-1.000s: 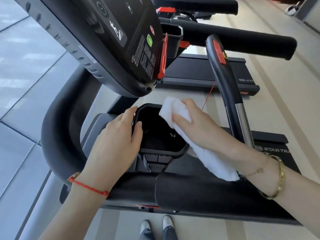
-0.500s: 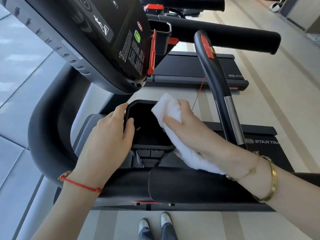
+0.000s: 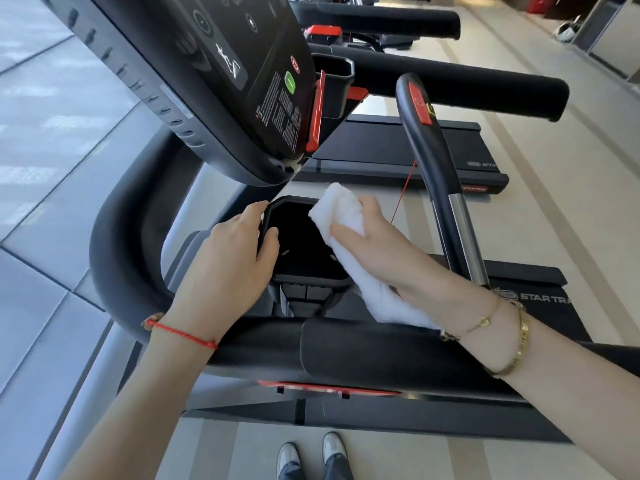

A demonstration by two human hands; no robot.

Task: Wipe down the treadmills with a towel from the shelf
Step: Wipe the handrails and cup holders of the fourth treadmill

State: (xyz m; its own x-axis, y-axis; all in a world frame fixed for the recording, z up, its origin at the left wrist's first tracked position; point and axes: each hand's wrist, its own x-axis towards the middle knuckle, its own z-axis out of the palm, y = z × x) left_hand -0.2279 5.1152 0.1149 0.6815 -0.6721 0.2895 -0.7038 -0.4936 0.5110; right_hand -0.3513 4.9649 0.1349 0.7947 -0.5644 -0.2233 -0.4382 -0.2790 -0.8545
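right hand point(image 3: 377, 251) grasps towel point(image 3: 349, 237) at cup holder point(image 3: 304, 275) right rim | towel's long axis trails back toward wrist | left hand point(image 3: 232, 265) grips holder's left rim | holder's hollow lies left of towel; right hand nearer

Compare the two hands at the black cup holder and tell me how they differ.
The right hand holds a white towel against the cup holder's right rim; the left hand holds no cloth and grips the left rim bare. The right wrist wears gold bracelets; the left wears a red string bracelet. Both touch the same cup holder.
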